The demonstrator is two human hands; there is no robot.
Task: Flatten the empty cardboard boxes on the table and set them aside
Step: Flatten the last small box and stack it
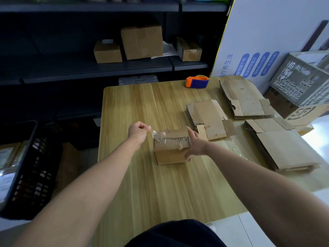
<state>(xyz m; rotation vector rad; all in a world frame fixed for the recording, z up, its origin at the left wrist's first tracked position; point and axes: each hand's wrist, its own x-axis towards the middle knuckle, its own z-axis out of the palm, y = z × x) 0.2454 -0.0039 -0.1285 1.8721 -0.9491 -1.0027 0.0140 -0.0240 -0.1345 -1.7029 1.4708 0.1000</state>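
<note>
My left hand (138, 131) pinches one clear tape strip (157, 136) on the single brown cardboard box (170, 151) (right hand (195, 145) grips its side); three flattened cardboard piles (210, 118) line the wooden table's (142, 104) right edge.

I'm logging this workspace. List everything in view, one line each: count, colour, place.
box: one, brown, not yet flattened, middle of the table
tape strip: one, clear, partly peeled off the box top
flattened boxes: three piles, brown, right side of the table
tape dispenser: one, orange and blue, far edge of the table
table: one, light wood, centre
shelf boxes: three, brown, on the dark shelf behind the table
basket: one, black, left of the table
crate: one, pale grey, far right
board: one, white with blue labels, behind the table
left hand: pinches the tape strip
right hand: holds the box's right side
</note>
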